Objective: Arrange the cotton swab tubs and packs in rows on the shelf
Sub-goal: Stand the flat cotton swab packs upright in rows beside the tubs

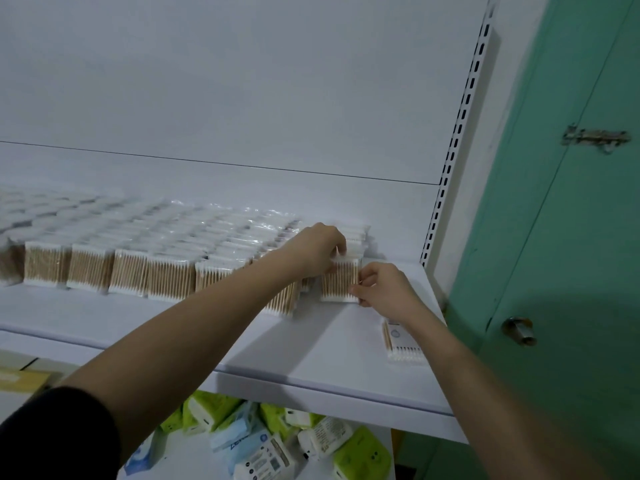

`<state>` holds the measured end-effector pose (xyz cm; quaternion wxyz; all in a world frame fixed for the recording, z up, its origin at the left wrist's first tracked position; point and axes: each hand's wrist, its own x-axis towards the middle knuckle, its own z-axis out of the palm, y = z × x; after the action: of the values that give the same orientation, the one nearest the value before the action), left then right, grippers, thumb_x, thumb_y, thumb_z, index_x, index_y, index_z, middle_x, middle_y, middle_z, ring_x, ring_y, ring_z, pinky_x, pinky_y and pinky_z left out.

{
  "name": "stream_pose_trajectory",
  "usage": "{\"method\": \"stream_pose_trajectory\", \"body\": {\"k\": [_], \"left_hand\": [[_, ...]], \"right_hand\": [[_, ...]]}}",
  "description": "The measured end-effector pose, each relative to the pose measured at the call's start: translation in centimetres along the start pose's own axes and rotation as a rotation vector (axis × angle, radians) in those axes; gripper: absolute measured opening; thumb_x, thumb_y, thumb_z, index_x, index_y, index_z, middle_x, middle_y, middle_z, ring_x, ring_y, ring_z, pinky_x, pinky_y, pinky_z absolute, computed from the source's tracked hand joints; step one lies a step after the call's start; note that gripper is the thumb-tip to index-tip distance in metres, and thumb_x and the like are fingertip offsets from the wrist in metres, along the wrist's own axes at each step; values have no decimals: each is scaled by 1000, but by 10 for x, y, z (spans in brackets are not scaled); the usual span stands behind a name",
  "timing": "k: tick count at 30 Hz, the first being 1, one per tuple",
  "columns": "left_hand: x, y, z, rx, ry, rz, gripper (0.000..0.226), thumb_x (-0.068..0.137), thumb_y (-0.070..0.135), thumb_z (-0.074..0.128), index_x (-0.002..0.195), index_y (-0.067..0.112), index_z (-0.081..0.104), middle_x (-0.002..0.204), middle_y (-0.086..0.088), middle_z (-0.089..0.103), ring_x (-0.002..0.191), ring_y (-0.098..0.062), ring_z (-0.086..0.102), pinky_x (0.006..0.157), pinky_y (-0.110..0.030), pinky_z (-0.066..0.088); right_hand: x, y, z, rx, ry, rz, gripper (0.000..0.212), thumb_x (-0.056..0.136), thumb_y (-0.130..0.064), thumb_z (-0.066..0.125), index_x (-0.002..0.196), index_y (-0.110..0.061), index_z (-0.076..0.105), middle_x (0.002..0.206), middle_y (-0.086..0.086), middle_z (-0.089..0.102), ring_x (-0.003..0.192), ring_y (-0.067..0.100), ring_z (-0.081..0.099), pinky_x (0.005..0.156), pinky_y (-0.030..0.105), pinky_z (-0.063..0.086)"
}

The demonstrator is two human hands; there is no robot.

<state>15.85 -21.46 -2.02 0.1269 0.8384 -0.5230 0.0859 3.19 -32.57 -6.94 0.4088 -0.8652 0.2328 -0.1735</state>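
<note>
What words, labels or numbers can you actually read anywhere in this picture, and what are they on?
None can be read for sure.
Loose cotton swab pack lying flat on the shelf: white label, print too small.
Tissue packs on the lower shelf: printed text and a code square, blurred.

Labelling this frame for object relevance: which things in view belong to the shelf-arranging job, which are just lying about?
Job:
- pack held upright by left hand and right hand
- rows of packs
- loose pack lying flat near the edge of the shelf

Lying about:
- tissue packs below
- green door
</note>
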Motion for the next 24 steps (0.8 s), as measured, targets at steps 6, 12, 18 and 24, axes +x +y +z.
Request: {"method": "stream_pose_trajectory", "body": {"k": [6, 12, 18, 24], "left_hand": [[1, 5, 3, 108, 31, 46, 48, 85, 12, 67, 130, 18, 55, 123, -5, 57, 116, -25, 47, 93, -34, 43], [-42, 53, 5, -205, 41, 169, 36, 87, 37, 68, 119, 22, 65, 117, 1, 61, 109, -16, 54, 91, -27, 42], [-61, 95, 34, -259, -210, 164, 62, 77, 51, 74, 129, 24, 56, 122, -3, 57, 111, -19, 53, 95, -35, 45], [-76, 96, 35, -248, -154, 142, 47, 81, 40, 74, 123, 20, 63, 118, -4, 62, 104, -18, 58, 91, -33, 48]], "right_hand": [[2, 0, -6, -150, 104, -62, 19, 90, -26, 70, 93, -21, 53, 90, -4, 60, 83, 15, 59, 68, 29, 45], [-21, 18, -48, -119, 210, -84, 13, 96, -32, 59, 85, -25, 60, 86, -11, 63, 80, 14, 63, 71, 32, 49], [-55, 38, -71, -104, 246, -49, 17, 96, -20, 57, 79, -22, 58, 79, -5, 63, 77, 19, 64, 65, 30, 46], [-84, 61, -77, -91, 171, -58, 27, 99, -4, 43, 98, -25, 60, 99, -5, 62, 93, 16, 62, 79, 29, 50]]}}
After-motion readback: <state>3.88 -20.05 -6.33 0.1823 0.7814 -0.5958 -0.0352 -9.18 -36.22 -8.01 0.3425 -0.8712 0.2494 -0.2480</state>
